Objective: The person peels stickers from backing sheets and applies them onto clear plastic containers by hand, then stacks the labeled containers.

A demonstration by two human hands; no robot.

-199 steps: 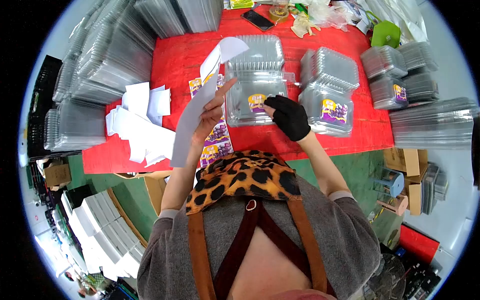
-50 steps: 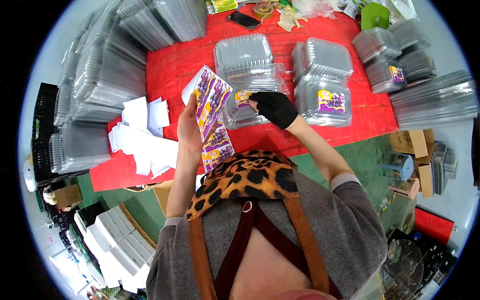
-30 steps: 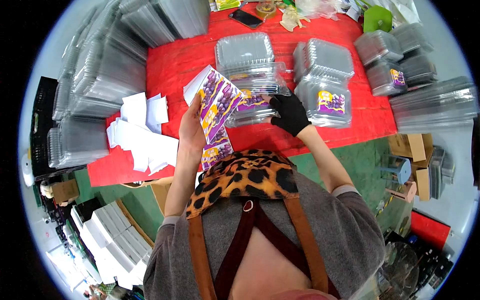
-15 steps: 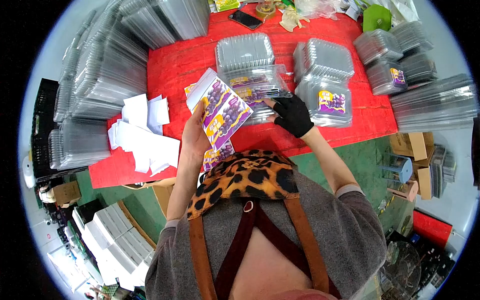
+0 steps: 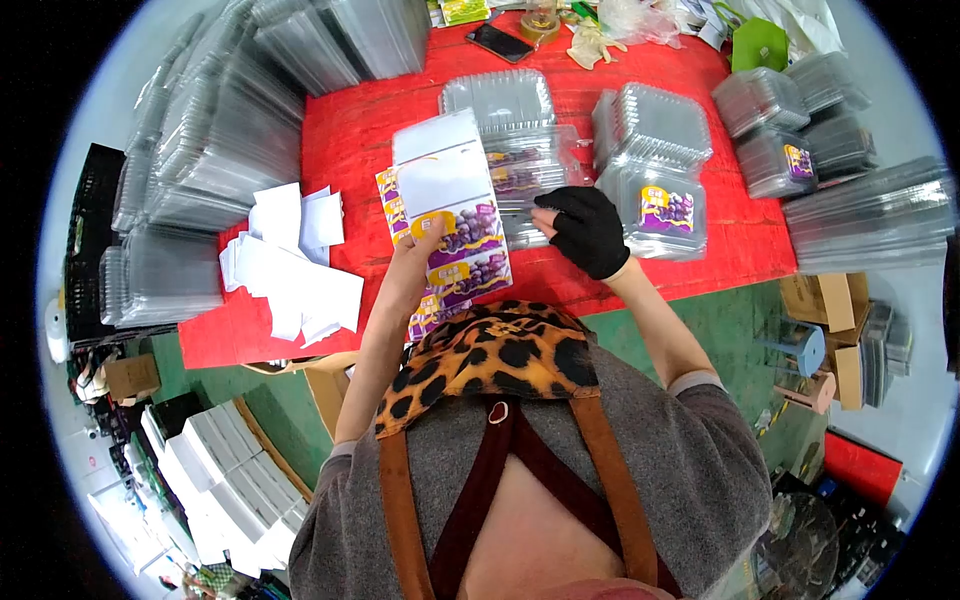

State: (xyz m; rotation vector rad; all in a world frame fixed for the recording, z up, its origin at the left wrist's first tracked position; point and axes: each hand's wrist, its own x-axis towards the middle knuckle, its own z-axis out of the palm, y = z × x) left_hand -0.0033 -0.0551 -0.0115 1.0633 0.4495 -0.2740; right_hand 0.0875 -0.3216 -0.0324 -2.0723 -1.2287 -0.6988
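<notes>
My left hand (image 5: pixel 415 262) grips a sticker sheet (image 5: pixel 468 268) by its left side; two grape labels show on its lower part, while its upper part is bare white backing. Under it lie more grape label sheets (image 5: pixel 425 318). My right hand (image 5: pixel 588 232), in a black fingerless glove, has curled fingers at the right edge of an open clear clamshell box (image 5: pixel 540 165). Whether those fingers hold anything is too small to tell. Part of the box is behind the sheet. To the right sits a closed clear box (image 5: pixel 650 222) with a grape label on its lid.
Clear box stacks stand at the left (image 5: pixel 215 140), at the back middle (image 5: pixel 498 98) and at the right (image 5: pixel 770 160). White paper scraps (image 5: pixel 300 270) lie on the red table (image 5: pixel 350 130). A phone (image 5: pixel 499 43) and a tape roll (image 5: pixel 540 27) are at the back.
My left hand has swung the sheet more upright and shifted it over the box's left part, showing bare backing above the labels. My right hand's fingers have curled more beside the box.
</notes>
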